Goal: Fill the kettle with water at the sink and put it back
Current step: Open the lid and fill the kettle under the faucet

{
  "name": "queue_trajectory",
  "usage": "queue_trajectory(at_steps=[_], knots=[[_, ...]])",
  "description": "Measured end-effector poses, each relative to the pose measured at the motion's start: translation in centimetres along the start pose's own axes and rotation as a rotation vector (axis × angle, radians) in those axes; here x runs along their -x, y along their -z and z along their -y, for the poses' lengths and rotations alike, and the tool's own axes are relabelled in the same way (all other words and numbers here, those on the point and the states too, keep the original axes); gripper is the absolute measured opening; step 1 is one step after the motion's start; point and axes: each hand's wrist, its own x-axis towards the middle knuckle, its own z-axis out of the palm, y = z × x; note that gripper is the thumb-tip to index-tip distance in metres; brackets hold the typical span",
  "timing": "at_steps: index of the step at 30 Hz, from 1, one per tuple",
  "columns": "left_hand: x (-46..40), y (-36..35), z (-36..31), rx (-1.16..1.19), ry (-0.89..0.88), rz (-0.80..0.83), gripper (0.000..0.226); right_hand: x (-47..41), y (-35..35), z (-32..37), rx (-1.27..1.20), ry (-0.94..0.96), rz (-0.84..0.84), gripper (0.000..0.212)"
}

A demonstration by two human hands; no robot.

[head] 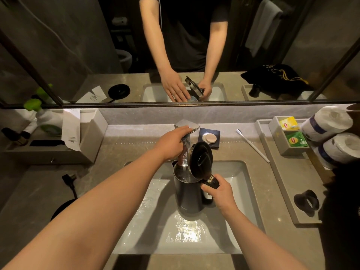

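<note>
A dark kettle (pixel 188 193) is held over the sink (pixel 241 193) by its handle, around which the right hand (pixel 218 191) is closed in a full grip. Just above that grip the lid (pixel 201 159) stands hinged open, tilted back towards the handle. The left hand (pixel 172 142) is laid on the tap (pixel 186 133) beyond the kettle's mouth, fingers curled loosely over the lever (how tightly cannot be told). Water is seen running from the spout into the open kettle. Farther from the grip, a soap dish (pixel 209 137) and a toothbrush (pixel 252 145) are set on the counter (pixel 120 152).
</note>
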Motion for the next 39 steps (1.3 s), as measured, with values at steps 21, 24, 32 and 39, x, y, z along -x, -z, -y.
queue_trajectory(at_steps=[21,24,32,39], knots=[[0.1,0.1,0.3,-0.090,-0.052,0.222,0.072,0.7,0.7,0.0,0.012,0.026,0.003,0.022],[0.2,0.4,-0.3,0.138,0.060,0.070,0.055,1.0,1.3,0.1,0.020,0.033,0.004,0.023],[6.7,-1.0,-4.0,0.458,-0.061,-0.061,0.043,2.9,3.4,0.4,0.026,0.081,0.013,0.021],[8.5,-0.9,-4.8,0.297,-0.058,-0.154,0.032,4.9,5.6,2.4,0.050,0.106,-0.014,0.019]])
